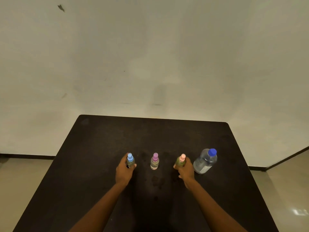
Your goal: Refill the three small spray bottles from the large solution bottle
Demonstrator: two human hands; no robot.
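Left hand (124,171), fingers (134,165) curled round blue-capped sprayer (130,162). Right hand (185,169), gripping peach-capped sprayer (181,160). Between them, purple-capped sprayer (154,162), upright, untouched. Just right of right hand, large bottle (204,162), blue cap on. All standing on black desk (100,148).

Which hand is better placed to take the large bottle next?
Probably the right hand: it grips the pink-capped spray bottle, just beside the large bottle. The left hand grips the blue-capped spray bottle at the row's far end.
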